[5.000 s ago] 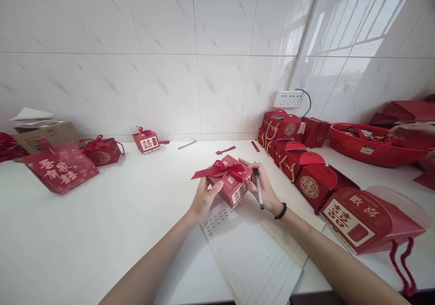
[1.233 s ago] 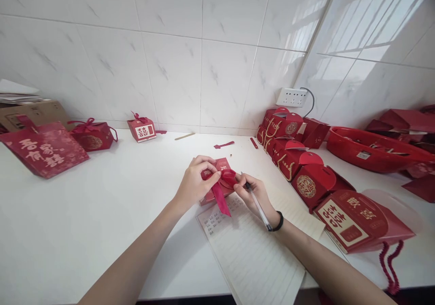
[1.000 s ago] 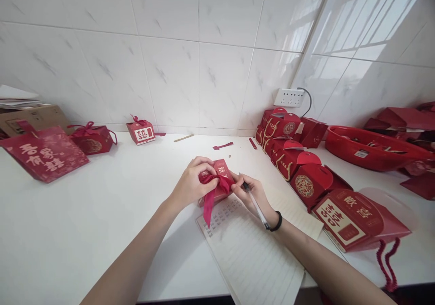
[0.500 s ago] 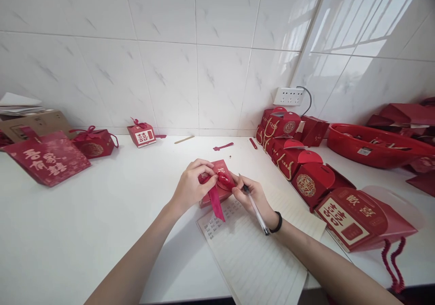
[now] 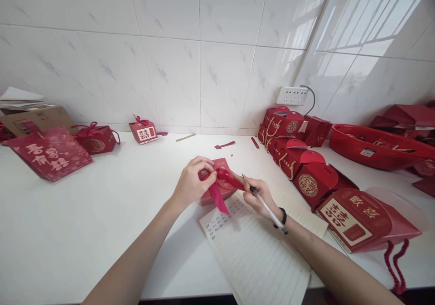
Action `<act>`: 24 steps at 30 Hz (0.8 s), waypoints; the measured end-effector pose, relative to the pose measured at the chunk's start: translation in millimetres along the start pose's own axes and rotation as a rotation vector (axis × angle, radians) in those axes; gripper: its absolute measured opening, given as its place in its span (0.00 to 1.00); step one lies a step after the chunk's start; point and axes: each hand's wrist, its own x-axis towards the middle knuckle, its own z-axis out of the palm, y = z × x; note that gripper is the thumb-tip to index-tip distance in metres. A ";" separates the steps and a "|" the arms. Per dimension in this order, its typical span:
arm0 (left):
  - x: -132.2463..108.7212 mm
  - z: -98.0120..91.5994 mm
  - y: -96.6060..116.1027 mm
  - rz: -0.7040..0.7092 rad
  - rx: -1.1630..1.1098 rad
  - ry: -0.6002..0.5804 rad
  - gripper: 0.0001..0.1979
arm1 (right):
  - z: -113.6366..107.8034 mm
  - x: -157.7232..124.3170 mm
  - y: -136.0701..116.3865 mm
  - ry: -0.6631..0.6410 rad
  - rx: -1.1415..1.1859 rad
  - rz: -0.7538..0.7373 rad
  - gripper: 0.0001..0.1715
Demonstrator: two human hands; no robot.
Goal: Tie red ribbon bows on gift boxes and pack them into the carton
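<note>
Bare forearms (image 5: 136,250), thin black band (image 5: 284,215), right wrist (image 5: 276,214)

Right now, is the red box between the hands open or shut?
Looks shut: the box has its top lying flat beneath the ribbon, though the left hand hides part.

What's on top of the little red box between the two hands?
A magenta ribbon lies on the red gift box, pinched by the left hand and right hand. The left hand and ribbon cover part of its top; what's under them can't be seen.
</note>
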 end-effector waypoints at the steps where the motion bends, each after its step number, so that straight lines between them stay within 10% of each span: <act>1: 0.2 -1.0 -0.6 -0.004 -0.006 0.004 0.05 | -1.4 0.0 -1.0 -0.013 0.022 -0.009 0.22; 10: -7.1 7.7 3.5 0.119 0.028 -0.019 0.04 | -3.8 6.0 -7.8 0.462 -0.215 -0.189 0.11; 24: -10.8 13.3 4.0 0.315 0.065 0.022 0.01 | -1.9 2.1 -6.0 0.136 0.031 0.004 0.13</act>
